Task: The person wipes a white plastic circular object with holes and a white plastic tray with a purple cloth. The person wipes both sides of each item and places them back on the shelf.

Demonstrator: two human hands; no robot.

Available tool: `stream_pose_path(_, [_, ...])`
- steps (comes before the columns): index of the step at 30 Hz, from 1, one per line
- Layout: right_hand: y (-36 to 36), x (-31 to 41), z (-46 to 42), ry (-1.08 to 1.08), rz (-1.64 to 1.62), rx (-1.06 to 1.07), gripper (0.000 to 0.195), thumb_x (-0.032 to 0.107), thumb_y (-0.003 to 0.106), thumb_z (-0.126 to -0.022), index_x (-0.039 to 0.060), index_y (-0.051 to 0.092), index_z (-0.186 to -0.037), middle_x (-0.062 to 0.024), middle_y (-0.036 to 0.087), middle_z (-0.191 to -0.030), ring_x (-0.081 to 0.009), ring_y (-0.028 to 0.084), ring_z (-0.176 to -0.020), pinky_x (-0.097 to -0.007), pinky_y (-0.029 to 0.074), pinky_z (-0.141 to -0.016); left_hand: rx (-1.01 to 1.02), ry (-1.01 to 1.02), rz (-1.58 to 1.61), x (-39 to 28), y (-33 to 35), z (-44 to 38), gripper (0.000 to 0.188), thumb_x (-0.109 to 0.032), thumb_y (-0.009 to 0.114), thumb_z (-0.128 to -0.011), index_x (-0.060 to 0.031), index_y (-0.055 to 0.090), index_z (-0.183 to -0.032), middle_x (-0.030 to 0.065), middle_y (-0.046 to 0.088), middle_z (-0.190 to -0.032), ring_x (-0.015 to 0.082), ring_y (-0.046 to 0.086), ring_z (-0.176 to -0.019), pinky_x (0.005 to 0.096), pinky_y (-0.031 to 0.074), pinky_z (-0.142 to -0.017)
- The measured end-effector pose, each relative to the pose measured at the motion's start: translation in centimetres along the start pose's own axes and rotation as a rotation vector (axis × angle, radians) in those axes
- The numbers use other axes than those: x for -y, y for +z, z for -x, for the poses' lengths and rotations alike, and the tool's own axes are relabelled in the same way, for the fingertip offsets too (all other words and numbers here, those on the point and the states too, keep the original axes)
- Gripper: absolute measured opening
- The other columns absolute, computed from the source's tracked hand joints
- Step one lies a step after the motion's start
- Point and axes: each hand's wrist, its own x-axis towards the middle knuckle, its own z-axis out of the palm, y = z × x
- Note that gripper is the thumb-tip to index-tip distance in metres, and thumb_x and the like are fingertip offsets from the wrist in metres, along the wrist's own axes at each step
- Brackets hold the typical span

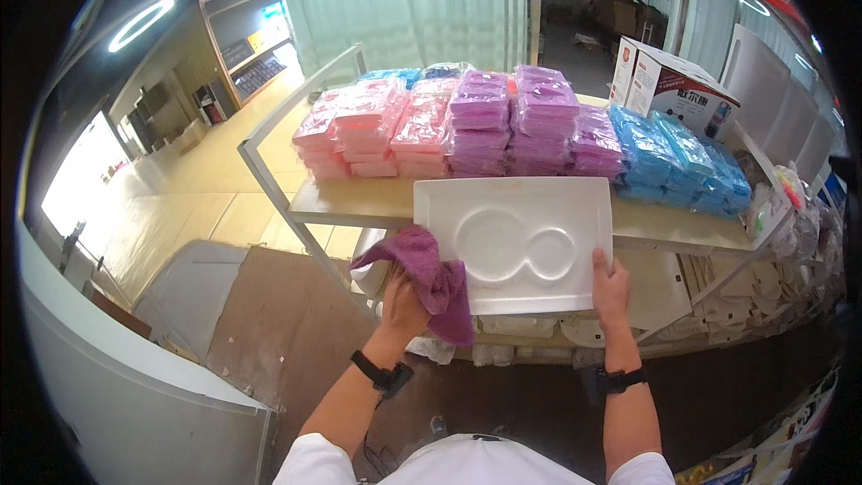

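A white rectangular tray (515, 246) with a large and a small round recess faces me, held up in front of the shelf. My right hand (611, 288) grips its right edge near the lower corner, thumb on the front. Bunched in my left hand (404, 306) is a purple cloth (441, 283), which covers part of the tray's left edge. The fingertips of my left hand are hidden behind the cloth, so whether they touch the tray cannot be told.
Behind the tray, a shelf board (357, 205) bears stacks of plastic-wrapped pink packs (367, 121), purple packs (479, 121) and blue packs (650, 148). A printed carton (673, 84) stands at the right rear. Canvas-like items (734, 289) fill the lower level. A pale cabinet (155, 377) rises at left.
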Motion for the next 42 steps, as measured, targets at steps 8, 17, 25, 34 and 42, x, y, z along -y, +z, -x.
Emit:
stream_pose_path(8, [-0.1, 1.3, 0.7, 0.002, -0.118, -0.011, 0.065, 0.057, 0.063, -0.102, -0.0056, 0.073, -0.116, -0.0205, 0.076, -0.096, -0.0289, 0.071, -0.089, -0.0415, 0.054, -0.085, 0.079, 0.038, -0.084, 0.8, -0.5, -7.4, 0.037, -0.025, 0.072, -0.086, -0.0047, 0.068, -0.117, 0.0184, 0.07, -0.113, 0.0387, 0.063, -0.112, 0.0477, 0.048, -0.103])
stream_pose_path(17, [0.5, 0.3, 0.5, -0.005, -0.05, -0.053, 0.063, 0.057, 0.063, -0.102, -0.004, 0.073, -0.114, -0.0229, 0.076, -0.097, -0.0339, 0.072, -0.09, -0.0429, 0.054, -0.085, 0.155, 0.049, 0.098, 1.2, -2.7, -3.9, 0.047, -0.024, 0.075, -0.086, -0.0028, 0.065, -0.126, 0.0191, 0.065, -0.133, 0.0406, 0.058, -0.128, 0.0498, 0.045, -0.112])
stream_pose_path(25, [-0.1, 1.3, 0.9, -0.02, -0.054, -0.038, 0.063, 0.058, 0.063, -0.101, -0.003, 0.074, -0.117, -0.0233, 0.076, -0.101, -0.0361, 0.074, -0.096, -0.0452, 0.055, -0.088, 0.211, 0.116, -0.083, 4.1, 0.3, -6.6, 0.041, -0.022, 0.073, -0.087, -0.0034, 0.066, -0.123, 0.018, 0.066, -0.129, 0.0399, 0.057, -0.129, 0.0488, 0.043, -0.114])
stream_pose_path(34, [-0.5, 1.8, 0.8, 0.002, -0.04, 0.005, 0.062, 0.057, 0.063, -0.101, -0.0009, 0.074, -0.121, -0.0221, 0.077, -0.107, -0.0345, 0.074, -0.101, -0.0434, 0.055, -0.092, 0.216, 0.068, -0.037, 0.7, -1.1, -7.7, 0.043, -0.026, 0.074, -0.086, -0.0056, 0.067, -0.123, 0.0194, 0.068, -0.125, 0.0403, 0.062, -0.12, 0.0481, 0.048, -0.106])
stream_pose_path(42, [-0.8, 2.2, 1.0, 0.094, 0.001, -0.034, 0.061, 0.058, 0.064, -0.1, 0.0002, 0.075, -0.119, -0.0207, 0.077, -0.102, -0.0357, 0.073, -0.099, -0.043, 0.055, -0.091, 0.207, 0.016, -0.046, 3.4, -2.9, -7.1, 0.049, -0.031, 0.081, -0.081, -0.0065, 0.071, -0.122, 0.0172, 0.073, -0.117, 0.0379, 0.065, -0.115, 0.0485, 0.05, -0.102])
